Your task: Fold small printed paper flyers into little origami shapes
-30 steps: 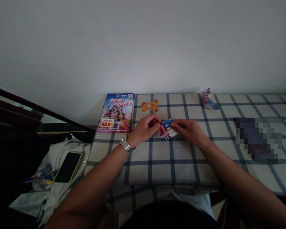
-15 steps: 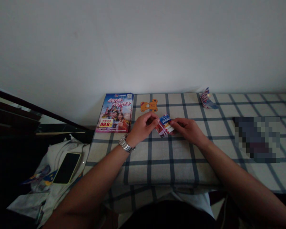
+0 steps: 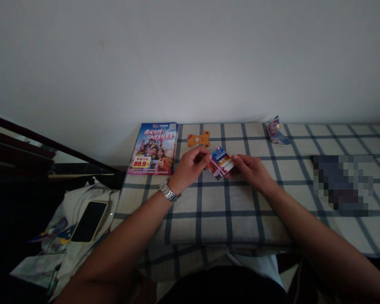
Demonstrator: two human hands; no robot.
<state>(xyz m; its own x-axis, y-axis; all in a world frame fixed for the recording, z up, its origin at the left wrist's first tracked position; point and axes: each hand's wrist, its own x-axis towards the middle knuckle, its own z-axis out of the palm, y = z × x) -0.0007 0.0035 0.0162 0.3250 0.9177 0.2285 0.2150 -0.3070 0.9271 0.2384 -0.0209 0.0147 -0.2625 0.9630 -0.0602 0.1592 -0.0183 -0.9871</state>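
A small piece of folded printed paper, coloured blue, red and white, is held between my hands above the checked tablecloth. My left hand, with a metal watch on its wrist, pinches the paper's left edge between thumb and fingers. On the right edge, the thumb of my right hand presses on top, with the fingers curled beneath and partly hidden. Just beyond my left hand lies a flat orange bear cutout.
A stack of printed flyers lies at the table's back left. Against the wall, a curled flyer piece stands at back right. A pixelated dark item lies right. Lower left, a phone rests on white bags.
My right thumb has slid back toward the paper's right edge, so more of the printed face shows. My left hand keeps its pinch with little movement.
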